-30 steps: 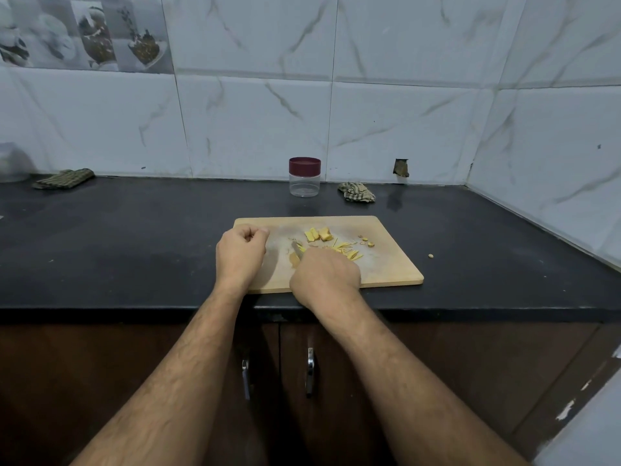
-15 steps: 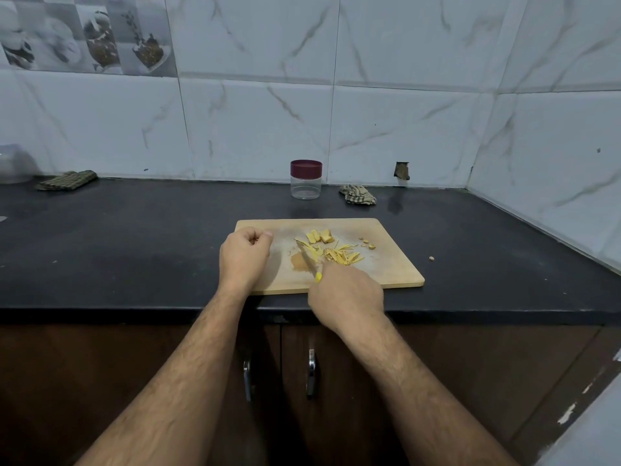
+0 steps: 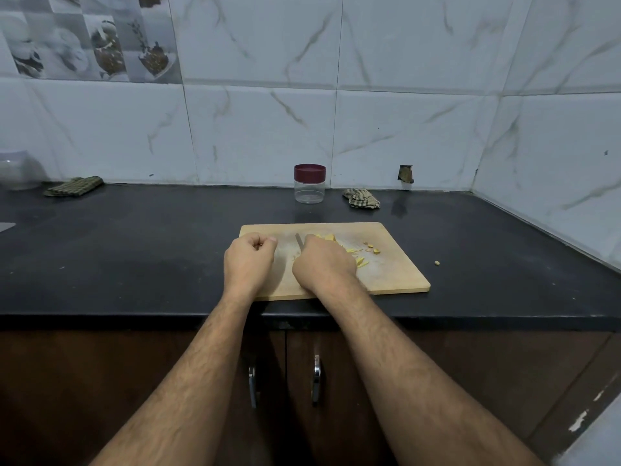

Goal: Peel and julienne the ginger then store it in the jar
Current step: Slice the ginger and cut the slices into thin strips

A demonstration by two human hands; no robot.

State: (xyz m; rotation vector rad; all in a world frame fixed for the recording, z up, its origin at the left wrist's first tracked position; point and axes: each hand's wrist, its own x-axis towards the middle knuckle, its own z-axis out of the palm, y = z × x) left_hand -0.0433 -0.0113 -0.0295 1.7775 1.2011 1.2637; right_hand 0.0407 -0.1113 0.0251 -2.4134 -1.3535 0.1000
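We see both hands over the wooden cutting board (image 3: 396, 277) on the black counter (image 3: 134, 264). Right hand (image 3: 324, 264) is curled round a knife (image 3: 299, 242); only the blade tip shows, poking out past the knuckles toward the wall, handle hidden in the fist. Ginger strips (image 3: 359, 260) lie on the board just right of and partly under that hand's fingers; a few chunks (image 3: 371, 247) sit further right. One stray bit (image 3: 437, 263) is off the board on the counter. Left hand (image 3: 250, 260) is clenched in a fist at the board's left edge, apart from the ginger; we can't tell if it holds anything. Jar (image 3: 309, 183) stands lidded at the wall, well behind the board.
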